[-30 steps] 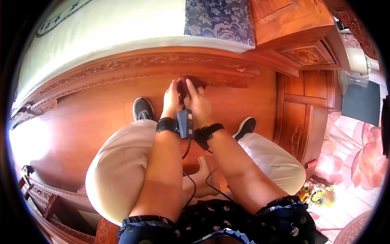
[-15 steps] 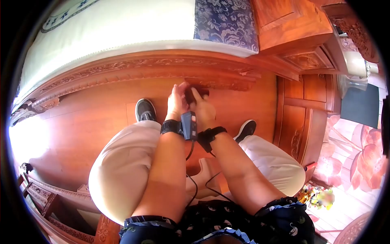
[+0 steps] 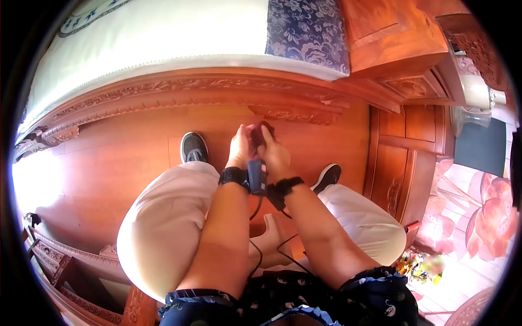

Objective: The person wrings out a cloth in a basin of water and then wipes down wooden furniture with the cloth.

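My left hand (image 3: 239, 145) and my right hand (image 3: 275, 156) are close together over the wooden floor, between my spread knees. Between them is a small dark reddish-brown object (image 3: 259, 136), partly covered by fingers, and I cannot make out its kind. My right hand grips it with the thumb lying along its top. The fingers of my left hand press against its left side. A dark strap is around each wrist, and a small dark box (image 3: 257, 177) with a cable sits at the left one.
A carved wooden bench (image 3: 196, 87) with a white cushion (image 3: 163, 35) and a blue floral cloth (image 3: 307, 35) runs along the far side. Wooden cabinets (image 3: 399, 157) stand at the right. Dark shoes (image 3: 194, 148) rest on the floor (image 3: 136, 136). Carved furniture is at lower left.
Both hands have drawn slightly back toward me with the reddish-brown object, which is now tilted more upright. The view has shifted slightly.
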`<state>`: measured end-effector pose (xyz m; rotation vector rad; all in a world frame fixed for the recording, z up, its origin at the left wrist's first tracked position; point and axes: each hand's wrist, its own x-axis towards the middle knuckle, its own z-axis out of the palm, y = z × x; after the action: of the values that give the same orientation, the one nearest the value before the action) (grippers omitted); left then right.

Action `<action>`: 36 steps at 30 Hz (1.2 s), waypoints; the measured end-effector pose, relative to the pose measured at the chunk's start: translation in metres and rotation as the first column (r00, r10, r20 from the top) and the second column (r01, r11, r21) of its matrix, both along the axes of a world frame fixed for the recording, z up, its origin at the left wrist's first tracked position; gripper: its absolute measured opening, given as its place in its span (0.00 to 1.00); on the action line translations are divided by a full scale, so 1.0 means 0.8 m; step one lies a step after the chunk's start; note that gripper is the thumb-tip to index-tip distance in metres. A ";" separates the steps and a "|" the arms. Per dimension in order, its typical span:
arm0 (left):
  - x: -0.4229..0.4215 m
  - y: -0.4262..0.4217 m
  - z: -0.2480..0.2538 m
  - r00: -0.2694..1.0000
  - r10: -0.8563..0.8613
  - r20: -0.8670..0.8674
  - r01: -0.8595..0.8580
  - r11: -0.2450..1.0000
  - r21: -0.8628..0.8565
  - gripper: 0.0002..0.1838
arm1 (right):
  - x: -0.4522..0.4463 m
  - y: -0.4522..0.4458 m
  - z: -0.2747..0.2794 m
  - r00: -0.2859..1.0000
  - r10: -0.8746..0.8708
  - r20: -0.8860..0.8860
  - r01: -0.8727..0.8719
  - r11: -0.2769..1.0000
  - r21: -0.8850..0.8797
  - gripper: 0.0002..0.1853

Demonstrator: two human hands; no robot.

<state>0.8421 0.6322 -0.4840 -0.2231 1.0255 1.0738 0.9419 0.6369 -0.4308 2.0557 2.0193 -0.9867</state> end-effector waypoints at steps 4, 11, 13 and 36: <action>-0.001 0.002 0.028 0.944 0.047 -0.326 -0.037 0.999 0.035 0.20 | -0.006 -0.021 0.018 0.976 0.152 -0.156 -0.113 0.966 0.232 0.34; -0.005 -0.004 -0.017 0.979 -0.201 -0.029 0.203 0.976 0.084 0.27 | 0.001 -0.031 0.027 0.936 0.113 -0.333 0.037 0.909 0.414 0.29; -0.002 -0.017 0.009 0.957 -0.215 0.193 0.198 0.975 0.102 0.27 | 0.007 -0.034 0.032 0.902 0.140 -0.409 0.040 0.915 0.401 0.29; -0.039 0.008 0.043 0.933 -0.150 -0.327 0.207 0.968 0.145 0.16 | 0.002 0.048 -0.058 0.346 -0.781 -0.519 0.576 0.614 -0.539 0.17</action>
<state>0.8108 0.6385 -0.4499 0.1914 1.2009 1.0458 0.9437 0.6752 -0.4774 2.6380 0.8764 -2.4096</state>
